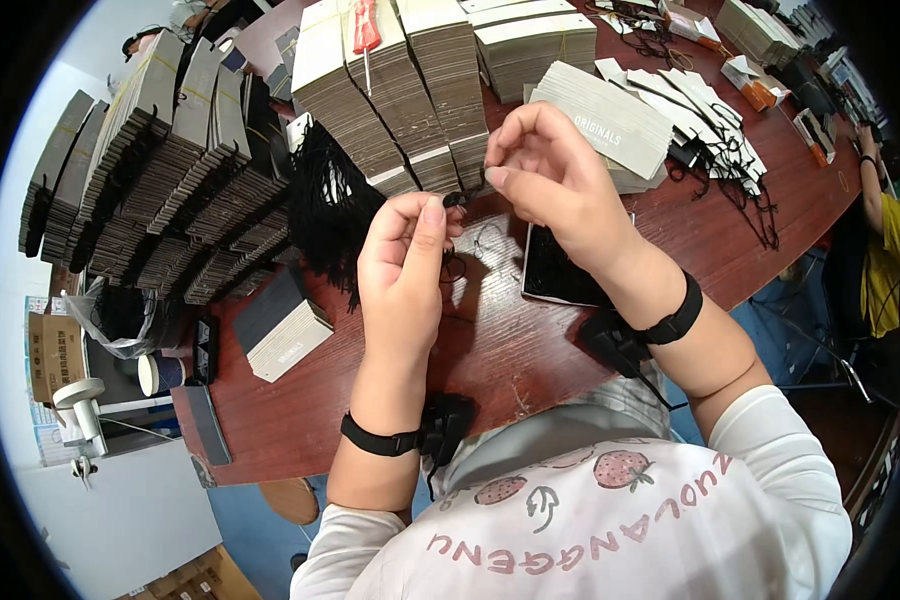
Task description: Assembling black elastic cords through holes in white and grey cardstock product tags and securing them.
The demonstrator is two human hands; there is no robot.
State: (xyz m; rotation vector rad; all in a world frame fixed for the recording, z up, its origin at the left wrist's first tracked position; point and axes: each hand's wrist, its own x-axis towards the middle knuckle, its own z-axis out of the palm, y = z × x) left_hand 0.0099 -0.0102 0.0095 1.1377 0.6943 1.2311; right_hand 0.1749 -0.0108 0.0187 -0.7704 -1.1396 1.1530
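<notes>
Big brown worktop (530,350) under me, loaded with rows of grey card stacks (170,170) along the far side and left. Nearer in, a thick bundle of black cords (325,200) spills off the stacks, and a black tag (560,270) lies flat just under my right wrist. My left hand (402,275) is up over the worktop, thumb and forefinger pinched on a thin black cord (457,200); my right hand (550,170) pinches the same cord just beside it, both grips closed on it. The cord looks light, limp and fine, easy to lose, so I judge fingertip pinches close to its end serve best.
</notes>
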